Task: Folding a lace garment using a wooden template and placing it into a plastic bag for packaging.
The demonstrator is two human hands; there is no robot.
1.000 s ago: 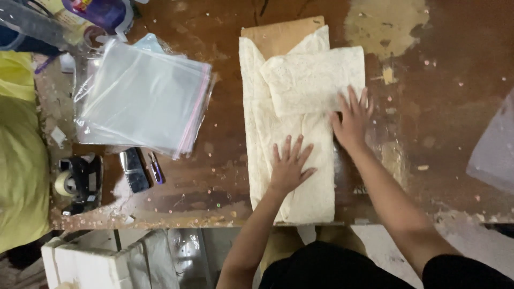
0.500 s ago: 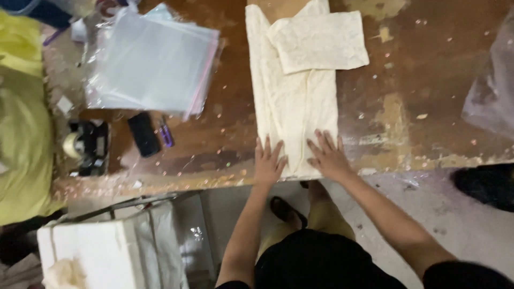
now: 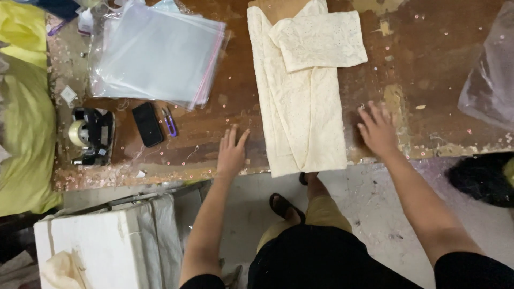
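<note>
one folded cream cloth (image 3: 302, 101) lies lengthwise on the worn wooden table (image 3: 428, 69), between two flat, empty hands, the left hand (image 3: 231, 152) and right hand (image 3: 378, 131), each resting just beside it with fingers spread.

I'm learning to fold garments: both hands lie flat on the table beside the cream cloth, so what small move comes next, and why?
Probably slide both hands in under the cloth's near end, since they flank it empty, open and apart from it.
</note>
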